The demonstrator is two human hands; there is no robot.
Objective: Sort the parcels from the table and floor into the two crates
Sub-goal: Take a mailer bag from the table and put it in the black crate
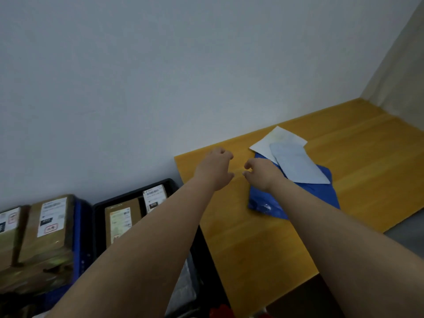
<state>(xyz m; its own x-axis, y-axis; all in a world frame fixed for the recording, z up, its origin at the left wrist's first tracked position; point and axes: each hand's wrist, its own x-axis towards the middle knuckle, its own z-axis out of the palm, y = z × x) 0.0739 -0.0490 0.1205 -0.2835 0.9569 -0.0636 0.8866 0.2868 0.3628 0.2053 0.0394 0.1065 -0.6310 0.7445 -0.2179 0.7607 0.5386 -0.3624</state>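
Note:
Three soft parcels lie stacked on the yellow table [367,171]: a blue plastic mailer [266,203] at the bottom, a white envelope [275,138] and a pale blue mailer [298,164] on top. My right hand [261,173] hovers over the blue mailer's left end, fingers curled and apart, holding nothing. My left hand [215,171] is just left of it above bare table, also empty with fingers loosely bent. Left of the table stand a black crate [137,193] and a blue crate [79,226], both holding brown cardboard boxes [48,226] with white labels.
A plain wall runs behind the table and crates, meeting a side wall at the far right corner. Grey floor [406,237] shows beyond the table's right edge. A clear plastic bag [185,283] lies in the black crate's near part. Something red [220,312] sits at the bottom.

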